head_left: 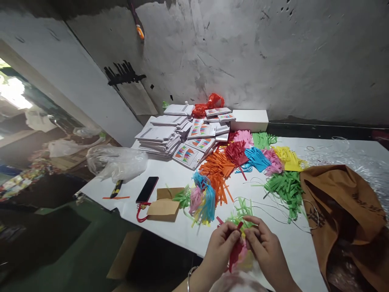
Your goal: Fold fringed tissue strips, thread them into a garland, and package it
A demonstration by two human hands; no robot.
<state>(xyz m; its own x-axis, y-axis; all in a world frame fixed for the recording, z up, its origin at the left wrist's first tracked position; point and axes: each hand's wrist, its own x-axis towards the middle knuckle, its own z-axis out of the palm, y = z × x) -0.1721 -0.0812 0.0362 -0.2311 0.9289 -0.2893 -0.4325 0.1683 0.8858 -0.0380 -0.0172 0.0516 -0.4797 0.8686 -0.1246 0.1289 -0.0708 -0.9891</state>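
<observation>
1. Our left hand [224, 245] pinches a crimson, fringed strip of thin paper [235, 255] between thumb and fingers, over the near edge of the white-covered table [299, 249]. We seem to hold it high and close so that its narrow end stays in reach of both thumbs.
2. Our right hand [265, 245] is curled narrow just beside it, index finger raised; the fingertips overlap the paper there, so we cannot tell whether they grip anything.
3. Just beyond our hands lies a pale green, fringed paper bunch [244, 207], with pink and yellow paper hanging below them.
4. Farther back, orange fringed paper [216, 166], dark red fringed paper [237, 152], bright blue fringed paper [257, 158] and yellow fringed paper [288, 158] sit in heaps by colour, probably to make picking one out easy (the heaps do touch, though).
5. Thin, pale string loops [278, 207] trail across to our right, beside a dark green fringed heap [285, 188]; they could snag a sleeve or drag paper along.
6. A large brown fabric bag [343, 194] fills the right side and limits elbow room.
7. To our left are a mixed-colour tassel bunch [202, 198], folded tan card [164, 207] and a black phone [147, 189]. White flat packs [159, 138] are stacked behind, seemingly to save working space.
</observation>
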